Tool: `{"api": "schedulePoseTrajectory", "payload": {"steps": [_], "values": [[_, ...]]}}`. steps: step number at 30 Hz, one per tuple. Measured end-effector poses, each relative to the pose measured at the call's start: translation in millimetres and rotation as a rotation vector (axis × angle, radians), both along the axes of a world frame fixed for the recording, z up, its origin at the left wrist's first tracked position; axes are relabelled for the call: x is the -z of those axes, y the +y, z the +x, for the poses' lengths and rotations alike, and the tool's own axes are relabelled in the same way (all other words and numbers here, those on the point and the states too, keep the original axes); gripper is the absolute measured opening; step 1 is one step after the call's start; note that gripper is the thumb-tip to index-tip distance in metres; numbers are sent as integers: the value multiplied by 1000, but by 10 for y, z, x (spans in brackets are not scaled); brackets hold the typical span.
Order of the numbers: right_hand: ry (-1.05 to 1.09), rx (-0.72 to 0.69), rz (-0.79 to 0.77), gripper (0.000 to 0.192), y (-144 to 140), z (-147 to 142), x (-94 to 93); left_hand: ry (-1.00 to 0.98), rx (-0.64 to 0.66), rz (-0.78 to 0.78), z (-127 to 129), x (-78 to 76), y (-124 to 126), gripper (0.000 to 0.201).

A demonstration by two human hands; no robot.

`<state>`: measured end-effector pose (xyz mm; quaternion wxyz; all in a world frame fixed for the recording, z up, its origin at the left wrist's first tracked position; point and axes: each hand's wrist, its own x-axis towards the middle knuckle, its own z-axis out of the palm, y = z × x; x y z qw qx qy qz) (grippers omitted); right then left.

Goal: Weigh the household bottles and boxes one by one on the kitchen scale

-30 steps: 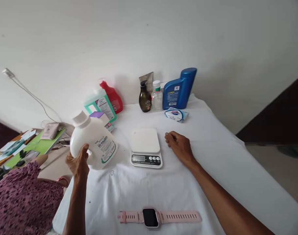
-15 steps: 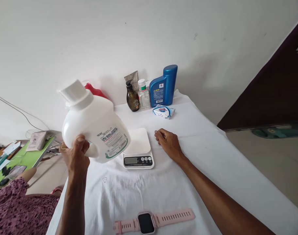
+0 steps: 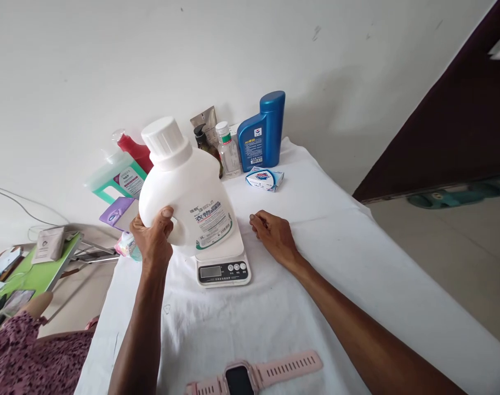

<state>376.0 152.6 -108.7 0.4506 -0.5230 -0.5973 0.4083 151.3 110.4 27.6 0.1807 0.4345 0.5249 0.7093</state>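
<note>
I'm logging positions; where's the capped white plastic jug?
Head view, left of centre: the jug is in the left hand, partly hiding the white digital scale.

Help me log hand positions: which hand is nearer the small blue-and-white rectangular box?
Right. The right hand is on the box's near side, not touching it; the left hand is farther left, gripping the white plastic jug.
</note>
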Motion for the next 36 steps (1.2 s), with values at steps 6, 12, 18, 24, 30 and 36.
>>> {"api": "schedulePoseTrajectory", "payload": {"steps": [6,12,18,24,30,36], "values": [[0,3,-2,39,1,7,9,-25,64,12,-60,32,4,68],[10,10,-3,37,5,0,35,22,153,0,-167,92,-39,68],[16,7,-16,37,-5,-4,22,228,94,-23,-403,163,-95,72],[-4,15,-5,37,-33,-14,-3,11,45,-84,-672,521,-24,84],[19,14,-16,38,-36,-28,13,-7,86,-310,-924,1319,-37,73],[-14,21,-1,38,-47,-36,2,117,124,-299,-965,1389,-71,67]]}}
